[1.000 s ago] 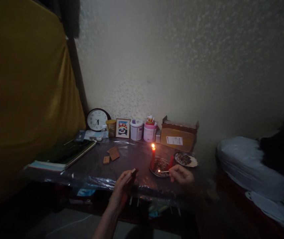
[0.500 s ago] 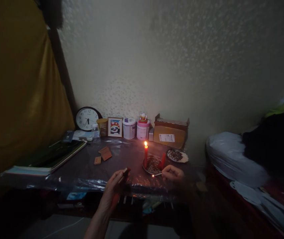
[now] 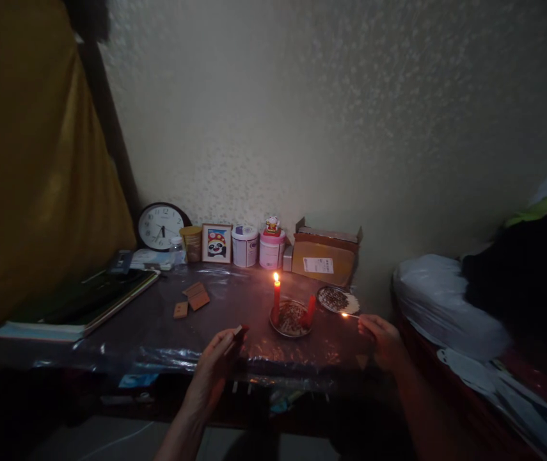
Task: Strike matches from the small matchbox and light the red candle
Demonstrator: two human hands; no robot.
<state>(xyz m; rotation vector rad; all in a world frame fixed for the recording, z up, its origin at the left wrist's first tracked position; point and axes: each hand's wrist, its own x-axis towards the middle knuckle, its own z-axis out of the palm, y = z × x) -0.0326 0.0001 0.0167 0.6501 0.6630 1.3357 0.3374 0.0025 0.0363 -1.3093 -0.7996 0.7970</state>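
Note:
Pinched in my right hand (image 3: 379, 338) is a burning match (image 3: 351, 315), its flame pointing left, just in front of a plate of dark and pale bits (image 3: 334, 299). My left hand (image 3: 216, 358) is closed around a small matchbox (image 3: 238, 333) above the table's front edge. Between my hands, a round metal dish (image 3: 291, 328) bears two red candles. The left candle (image 3: 276, 301) stands upright and is lit; the right candle (image 3: 311, 308) is shorter and shows no flame. Dark brown bits cover the dish's bottom.
Small brown wooden pieces (image 3: 196, 296) lie left of the dish. Along the wall stand a clock (image 3: 162, 227), a framed panda picture (image 3: 216, 243), tubs (image 3: 245, 247) and a cardboard box (image 3: 324, 259). Books (image 3: 76, 314) lie at the left, a white plastic bag (image 3: 441, 307) at the right.
My right hand has moved right with the burning match, away from the dish and towards the plate. My left hand still holds the matchbox in nearly the same place. The view has shifted slightly.

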